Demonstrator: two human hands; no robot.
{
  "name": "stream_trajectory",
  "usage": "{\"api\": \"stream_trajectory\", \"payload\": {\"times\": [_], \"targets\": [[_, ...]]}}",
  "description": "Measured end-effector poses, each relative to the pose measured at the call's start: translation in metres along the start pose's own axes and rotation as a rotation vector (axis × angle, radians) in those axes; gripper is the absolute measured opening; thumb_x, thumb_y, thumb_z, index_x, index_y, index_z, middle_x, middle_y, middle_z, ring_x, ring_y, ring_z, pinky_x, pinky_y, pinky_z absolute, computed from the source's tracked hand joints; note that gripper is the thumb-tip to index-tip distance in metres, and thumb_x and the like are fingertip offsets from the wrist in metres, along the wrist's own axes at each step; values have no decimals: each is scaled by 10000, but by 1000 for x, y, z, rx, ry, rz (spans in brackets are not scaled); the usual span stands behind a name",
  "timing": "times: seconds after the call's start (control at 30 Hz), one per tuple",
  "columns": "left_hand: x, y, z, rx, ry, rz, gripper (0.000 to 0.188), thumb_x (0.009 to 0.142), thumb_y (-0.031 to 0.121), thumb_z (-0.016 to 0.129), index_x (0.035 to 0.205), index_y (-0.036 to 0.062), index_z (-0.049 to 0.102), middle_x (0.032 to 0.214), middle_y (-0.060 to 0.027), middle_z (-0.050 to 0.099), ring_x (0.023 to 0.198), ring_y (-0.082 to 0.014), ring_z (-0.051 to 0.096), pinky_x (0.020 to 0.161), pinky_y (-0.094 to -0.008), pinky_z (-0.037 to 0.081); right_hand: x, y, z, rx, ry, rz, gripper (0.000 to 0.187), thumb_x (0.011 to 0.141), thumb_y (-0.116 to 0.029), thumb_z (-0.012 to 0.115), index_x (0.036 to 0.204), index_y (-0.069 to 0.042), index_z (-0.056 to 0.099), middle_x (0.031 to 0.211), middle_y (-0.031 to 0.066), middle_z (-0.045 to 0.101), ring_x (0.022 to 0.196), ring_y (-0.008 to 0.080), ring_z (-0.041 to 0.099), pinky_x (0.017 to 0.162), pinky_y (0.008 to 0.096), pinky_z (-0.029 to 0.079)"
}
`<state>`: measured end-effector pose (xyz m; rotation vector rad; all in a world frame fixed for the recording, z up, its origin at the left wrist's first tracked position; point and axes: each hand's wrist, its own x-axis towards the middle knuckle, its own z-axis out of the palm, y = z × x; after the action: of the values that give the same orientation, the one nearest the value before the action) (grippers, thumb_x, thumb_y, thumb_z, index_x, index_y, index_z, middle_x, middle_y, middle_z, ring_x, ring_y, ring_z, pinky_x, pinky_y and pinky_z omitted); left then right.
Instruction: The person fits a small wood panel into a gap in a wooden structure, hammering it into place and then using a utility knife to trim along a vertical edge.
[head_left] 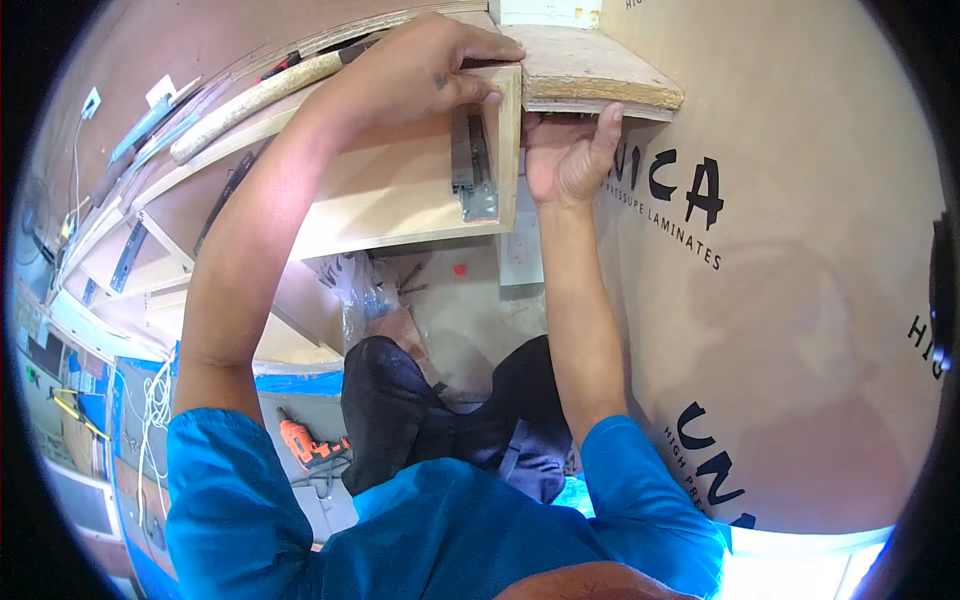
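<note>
A thick wooden board (590,65) with a rough, layered front edge lies level at the top, against the end of a pale plywood cabinet (390,190). From below, my right hand (568,160) holds the board, palm up, thumb raised at its front edge; the other fingers are hidden underneath. My left hand (440,70) bends over the cabinet's upper edge by the joint. Its index finger reaches to the board's side, and its thumb lies on the cabinet's edge. Just below that thumb, a metal drawer slide (472,165) is fixed inside the cabinet.
A hammer with a pale wooden handle (255,105) lies along the cabinet top. To my right rises a tall brown-filmed panel (770,300). An orange power drill (308,445) and white cable (155,410) are at lower left. Clear plastic wrap (362,295) lies below the cabinet.
</note>
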<state>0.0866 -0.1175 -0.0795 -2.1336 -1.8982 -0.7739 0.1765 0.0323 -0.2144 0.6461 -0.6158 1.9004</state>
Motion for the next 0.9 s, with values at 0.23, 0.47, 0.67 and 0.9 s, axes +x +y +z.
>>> {"api": "stream_trajectory", "payload": {"times": [0.23, 0.47, 0.67, 0.9], "targets": [[0, 5, 1, 22, -10, -63, 444, 925, -1, 697, 1363, 3, 630, 1365, -133, 673, 1238, -216, 634, 1071, -357, 500, -14, -5, 5, -25, 21, -26, 777, 938, -581, 673, 1501, -113, 413, 1496, 73, 491, 1383, 295, 462, 1131, 525, 415], [2, -5, 2, 18, 50, 37, 410, 887, 82, 736, 1289, 16, 684, 1228, -185, 720, 1111, -321, 704, 963, -391, 536, -58, -23, -21, -120, 327, 161, 513, 986, -253, 627, 1437, -58, 479, 1408, 100, 563, 1325, 283, 532, 1123, 490, 429], [-1, 3, 4, -22, 40, -18, 428, 889, 128, 763, 1296, 24, 682, 1217, -180, 726, 1080, -310, 711, 955, -385, 533, -135, -47, -32, -214, 443, 137, 549, 935, -131, 591, 1455, -12, 460, 1431, 145, 538, 1361, 307, 499, 1159, 501, 390], [1, 10, 1, -12, -31, -131, 472, 901, 21, 735, 1363, 24, 641, 1331, -99, 700, 1145, -146, 641, 1024, -342, 516, -211, -77, -28, -331, 543, 155, 714, 848, -141, 592, 1517, 0, 385, 1462, 179, 508, 1408, 363, 450, 1177, 540, 359]]}}
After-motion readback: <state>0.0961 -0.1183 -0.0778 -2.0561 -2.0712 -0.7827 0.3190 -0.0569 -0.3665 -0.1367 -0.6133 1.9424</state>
